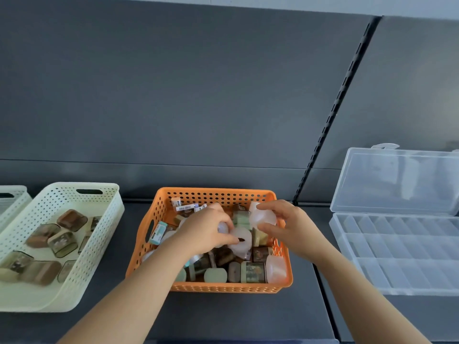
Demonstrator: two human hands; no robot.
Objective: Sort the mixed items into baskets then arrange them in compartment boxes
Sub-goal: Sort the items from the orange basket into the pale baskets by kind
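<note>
An orange perforated basket (159,214) in the middle of the dark shelf holds several mixed small items: brown and green cases, small tubes and frosted white pieces. My left hand (202,232) reaches into it and grips a frosted white ring-shaped piece (242,242). My right hand (288,225) is over the basket's right side, fingers closed around another frosted white piece (262,217). A pale yellow-green basket (104,219) at the left holds several brown and green cases (62,240). At the right lies a clear compartment box (397,254), its lid (397,180) standing open.
A white basket's corner (12,202) shows at the far left edge. A dark back panel with a slotted upright (330,115) rises behind the shelf. A seam (323,294) runs between the shelf boards, between the orange basket and the clear box.
</note>
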